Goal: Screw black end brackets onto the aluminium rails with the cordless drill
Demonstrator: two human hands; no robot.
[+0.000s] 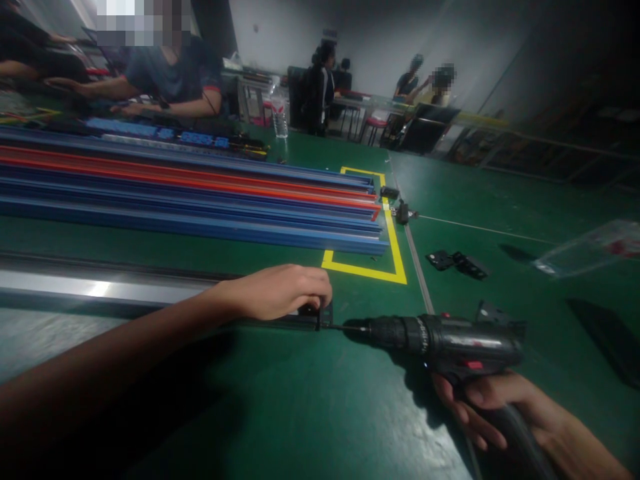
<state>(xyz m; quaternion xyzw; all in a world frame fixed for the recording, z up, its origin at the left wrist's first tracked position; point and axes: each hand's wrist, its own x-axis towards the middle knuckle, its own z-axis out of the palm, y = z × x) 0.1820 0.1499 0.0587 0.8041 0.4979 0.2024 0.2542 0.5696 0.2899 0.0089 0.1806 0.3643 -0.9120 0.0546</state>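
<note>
My left hand [285, 291] is closed over the right end of a long silver and black metal profile [100, 288], its curled fingers on a small black bracket [326, 315] there. My right hand [510, 400] grips the handle of a black power drill [465, 343], lying level and pointing left. The drill's long thin bit [350, 327] reaches the bracket; whether its tip sits in a screw is too small to tell. My left fingers hide part of the bracket.
Blue profiles [200, 230] and red profiles [225, 179] lie beyond, ending inside a yellow tape outline [397, 250]. Small black parts [457, 262] and a clear plastic bottle [590, 250] lie to the right. Another bottle [280, 117] stands farther back. A person [173, 80] sits across the green table [310, 413].
</note>
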